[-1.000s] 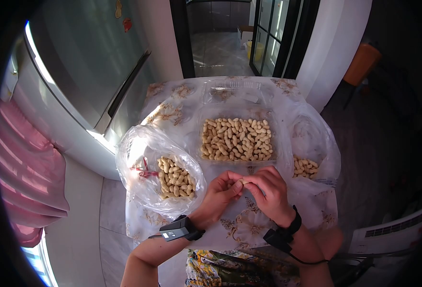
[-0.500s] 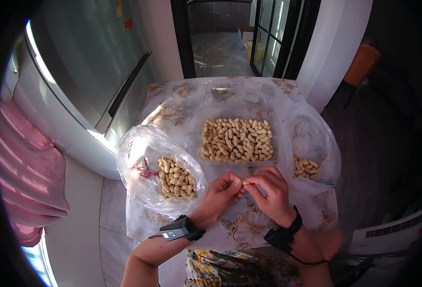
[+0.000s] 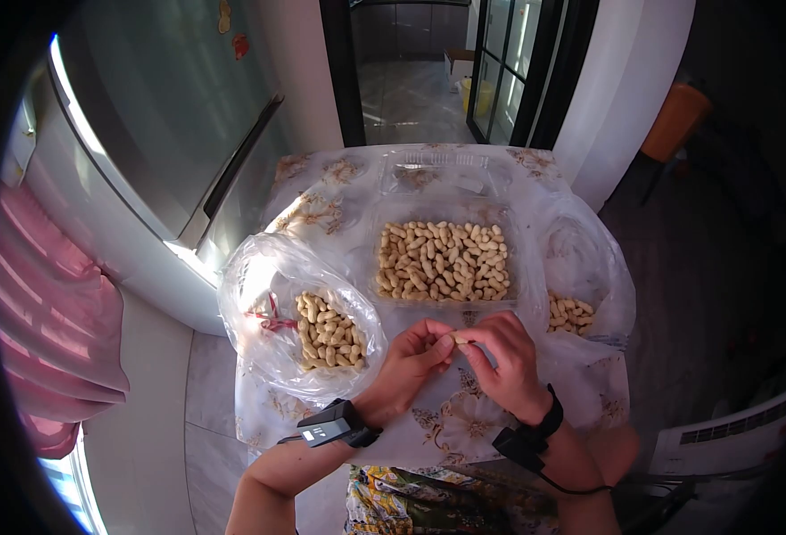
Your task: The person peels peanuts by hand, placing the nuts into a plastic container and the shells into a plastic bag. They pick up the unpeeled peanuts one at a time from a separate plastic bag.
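Both grips closed, fingertips meeting: left hand [image 3: 415, 355] and right hand [image 3: 506, 361] pinch one small peanut [image 3: 460, 340] between thumbs and fingers. Peanut sits in the gap where the fingertips meet, above the table [image 3: 491, 432], just on the near side of the clear tray [image 3: 515, 259]. Mostly covered by fingers; only a pale bit shows. Long axis looks roughly crosswise, one end toward each hand; exact tilt too small to tell, and can't tell whether the shell is whole or split.

Black band with a small screen [image 3: 326, 428] on left wrist, black device with cable [image 3: 518, 448] on right.

Tray beyond the hands holds a broad layer of unshelled peanuts [image 3: 442, 260], long axes pointing every which way. Clear lid [image 3: 442, 171] lies past it, at the far table edge.

Left of the hands: open plastic bag [image 3: 263, 357], red strip [image 3: 275, 323] inside, pile of peanuts [image 3: 330, 330] at its right side. Right of the tray: second bag [image 3: 580, 245], smaller peanut pile [image 3: 570, 314] at its near end. Table has a flower-print cover. Patterned clothing [image 3: 446, 501] at near edge.
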